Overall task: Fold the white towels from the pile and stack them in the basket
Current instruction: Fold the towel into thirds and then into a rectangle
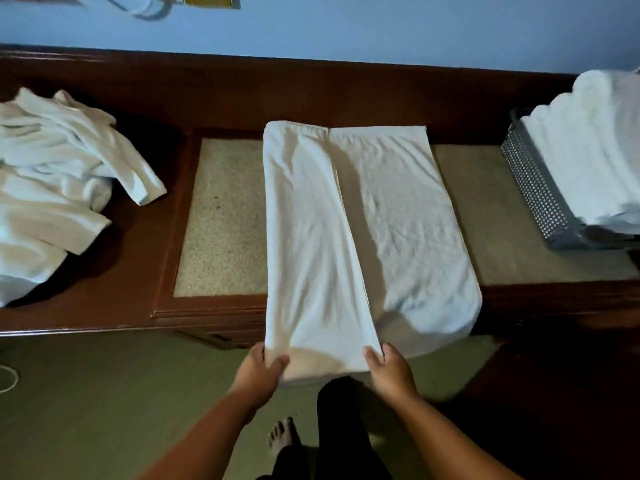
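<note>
The left thumb (278, 360) lies on top of the cloth with the other fingers curled out of sight beneath it, and the right thumb (371, 355) does the same at the other corner. So the left hand (261, 368) and the right hand (390, 371) each pinch one corner of the near end of a long folded flap (311, 237). This flap belongs to a white towel (401, 220) that is spread lengthwise across the middle of the low wooden bench (138, 278). Its near end hangs just past the bench's front edge, towards the person.

The flap covers the towel's left side. The right side lies flat in a single layer, with its near corner drooping over the bench's front.

At the bench's left end sits the pile (52, 188) of crumpled white towels. At its right end stands the perforated grey basket (533, 192), with folded towels (588, 150) stacked well above its rim.

The step in hand looks like the lengthwise fold, partly made. The next move likely calls for laying the flap down square and bringing the right side over it, or carrying the pinched end towards the bench's back edge. Both corners should be kept level so that the edges meet. The towel then goes on the tall stack at the bench's right end, which may need careful placing.
</note>
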Demonstrator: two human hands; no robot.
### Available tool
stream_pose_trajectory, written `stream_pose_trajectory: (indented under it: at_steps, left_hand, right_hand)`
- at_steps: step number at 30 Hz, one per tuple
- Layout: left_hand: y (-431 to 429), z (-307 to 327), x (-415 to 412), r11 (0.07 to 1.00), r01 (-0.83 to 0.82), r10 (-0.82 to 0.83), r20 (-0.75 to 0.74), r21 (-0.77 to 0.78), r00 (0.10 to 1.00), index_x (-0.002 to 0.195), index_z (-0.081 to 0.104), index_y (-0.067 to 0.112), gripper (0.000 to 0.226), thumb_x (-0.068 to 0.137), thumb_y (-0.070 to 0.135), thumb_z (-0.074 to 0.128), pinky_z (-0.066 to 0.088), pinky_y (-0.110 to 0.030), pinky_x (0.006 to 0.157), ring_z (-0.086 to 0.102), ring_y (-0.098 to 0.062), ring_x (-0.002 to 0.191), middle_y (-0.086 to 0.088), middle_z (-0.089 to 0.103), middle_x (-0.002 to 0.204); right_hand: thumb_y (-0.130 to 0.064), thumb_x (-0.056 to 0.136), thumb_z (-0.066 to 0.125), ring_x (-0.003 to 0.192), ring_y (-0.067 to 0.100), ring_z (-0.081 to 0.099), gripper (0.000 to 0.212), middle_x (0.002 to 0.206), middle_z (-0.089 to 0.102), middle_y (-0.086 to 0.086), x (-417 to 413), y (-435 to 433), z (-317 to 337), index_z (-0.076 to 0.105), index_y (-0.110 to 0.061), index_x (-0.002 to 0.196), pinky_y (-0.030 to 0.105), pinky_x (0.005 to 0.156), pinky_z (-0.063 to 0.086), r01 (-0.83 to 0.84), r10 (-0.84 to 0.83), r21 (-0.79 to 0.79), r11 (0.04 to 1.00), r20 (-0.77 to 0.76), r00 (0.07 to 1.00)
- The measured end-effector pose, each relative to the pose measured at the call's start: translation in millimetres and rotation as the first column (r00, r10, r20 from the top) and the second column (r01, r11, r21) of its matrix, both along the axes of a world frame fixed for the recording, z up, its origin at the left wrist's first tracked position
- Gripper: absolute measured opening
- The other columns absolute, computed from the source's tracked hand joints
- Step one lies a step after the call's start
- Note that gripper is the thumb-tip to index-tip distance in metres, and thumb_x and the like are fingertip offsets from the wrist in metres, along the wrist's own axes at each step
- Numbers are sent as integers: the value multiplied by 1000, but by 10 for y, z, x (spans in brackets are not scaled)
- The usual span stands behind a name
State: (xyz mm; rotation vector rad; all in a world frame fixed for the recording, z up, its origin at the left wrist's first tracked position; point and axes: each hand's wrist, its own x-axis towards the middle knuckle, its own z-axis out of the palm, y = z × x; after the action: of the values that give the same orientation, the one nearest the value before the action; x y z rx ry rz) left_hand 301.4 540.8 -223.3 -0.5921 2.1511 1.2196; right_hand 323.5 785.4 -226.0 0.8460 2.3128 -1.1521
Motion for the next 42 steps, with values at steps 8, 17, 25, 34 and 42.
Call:
stream_pose_trajectory:
  at_steps: [8,17,25,34,42]
  left_hand:
    - [-225,-52,126,993,63,-63,-3,-100,998,108,64,16,20,91,24,71,52,-34,76,67,-23,87,-4,71,99]
    - [-209,-198,88,978,112,-99,78,-174,992,123,59,14,35,89,15,66,52,-35,81,63,-25,93,-8,66,113]
    - [42,39,-573,870,96,-247,-259,-484,934,141,42,18,58,87,18,62,40,-48,102,46,-36,122,-11,40,134]
    - [130,20,-1237,680,377,-629,-237,-629,740,137,51,17,72,71,21,81,51,-48,97,58,-30,124,-7,50,145]
    - [44,-58,-1774,623,517,-722,-176,-588,669,160,20,20,66,101,32,46,-1,-37,118,8,-26,155,2,-1,168]
  right_hand:
    - [-32,103,49,75,24,67,22,86,69,6,122,-162,16,63,-16,101,27,64,50,27,-27,14,1000,37,999]
    - [-31,98,55,112,34,60,38,129,56,14,101,-218,-232,52,-10,130,34,93,49,56,-77,121,991,177,981]
    - [-32,72,67,115,32,58,52,130,55,9,-358,-388,-188,61,-22,122,46,89,53,-408,501,413,815,-146,853]
    - [-46,75,48,136,26,50,72,154,44,8,-1327,-138,-79,46,-28,144,38,107,41,-757,850,435,488,-41,525]
    - [-46,100,32,154,28,-3,68,166,-11,7,-2083,-76,21,12,-22,160,41,121,0,-785,870,430,446,-4,493]
